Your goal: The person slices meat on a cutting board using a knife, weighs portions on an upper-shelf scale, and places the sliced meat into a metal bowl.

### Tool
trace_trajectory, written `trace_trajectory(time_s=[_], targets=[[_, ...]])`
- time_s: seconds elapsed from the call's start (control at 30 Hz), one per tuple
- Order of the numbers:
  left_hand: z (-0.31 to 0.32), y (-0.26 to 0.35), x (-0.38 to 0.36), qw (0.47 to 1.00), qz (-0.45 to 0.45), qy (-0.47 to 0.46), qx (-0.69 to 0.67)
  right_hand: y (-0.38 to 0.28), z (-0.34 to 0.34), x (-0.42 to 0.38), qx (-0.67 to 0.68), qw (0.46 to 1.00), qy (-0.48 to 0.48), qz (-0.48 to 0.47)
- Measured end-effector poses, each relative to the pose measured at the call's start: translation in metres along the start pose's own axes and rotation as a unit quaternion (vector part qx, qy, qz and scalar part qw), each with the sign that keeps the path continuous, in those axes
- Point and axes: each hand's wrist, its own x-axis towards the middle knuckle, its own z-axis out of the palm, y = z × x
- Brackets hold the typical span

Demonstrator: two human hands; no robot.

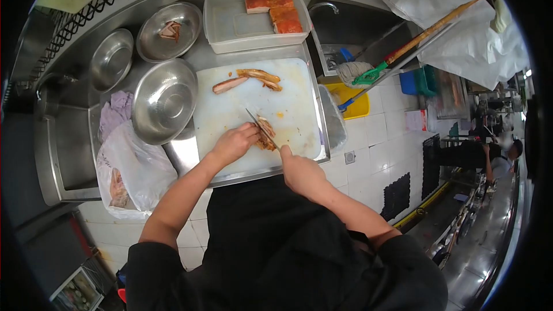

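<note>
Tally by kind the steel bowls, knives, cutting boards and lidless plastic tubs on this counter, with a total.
Steel bowls: 3
Knife: 1
Cutting board: 1
Lidless plastic tub: 1
Total: 6

I see the board point(222, 118) on the bench point(183, 151), with meat strips point(229, 84) on its far part. Behind the board sits a tub point(247, 40) with meat slabs point(268, 3) in it. A bowl point(165, 102) is just left of the board. Farther left are a cloth point(117, 112) and a bag point(138, 152). Right of the board, on the floor point(377, 129), stands a bucket point(358, 107).
</note>
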Motion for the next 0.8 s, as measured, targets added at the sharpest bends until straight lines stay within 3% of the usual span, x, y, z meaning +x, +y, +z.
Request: trace_trajectory(time_s=[0.1,0.17,0.3,0.4,0.47,0.67,0.8], targets=[[0.003,-0.003,-0.003,1.000,0.008,-0.004,-0.009,0.001,0.023,0.012,0.012,0.999,-0.007,0.029],[0.005,-0.004,-0.005,1.000,0.012,0.008,-0.013,0.014,0.055,0.048,0.012,0.997,0.075,-0.016],[0.005,-0.009,-0.005,0.999,0.025,0.036,-0.005,0.003,0.021,0.034,0.009,0.999,0.047,0.006],[0.009,-0.009,-0.009,0.999,0.021,0.033,-0.004,0.002,0.031,0.022,-0.009,1.000,0.003,0.020],[0.009,-0.010,-0.009,1.000,0.016,0.021,-0.013,0.011,0.056,0.050,0.002,0.996,0.089,-0.008],[0.007,-0.008,-0.009,0.999,-0.009,0.033,-0.009,0.005,0.028,0.025,-0.001,0.999,0.028,-0.019],[0.006,-0.010,-0.009,1.000,-0.007,0.015,-0.023,0.012,0.048,0.069,0.022,0.996,0.078,-0.027]])
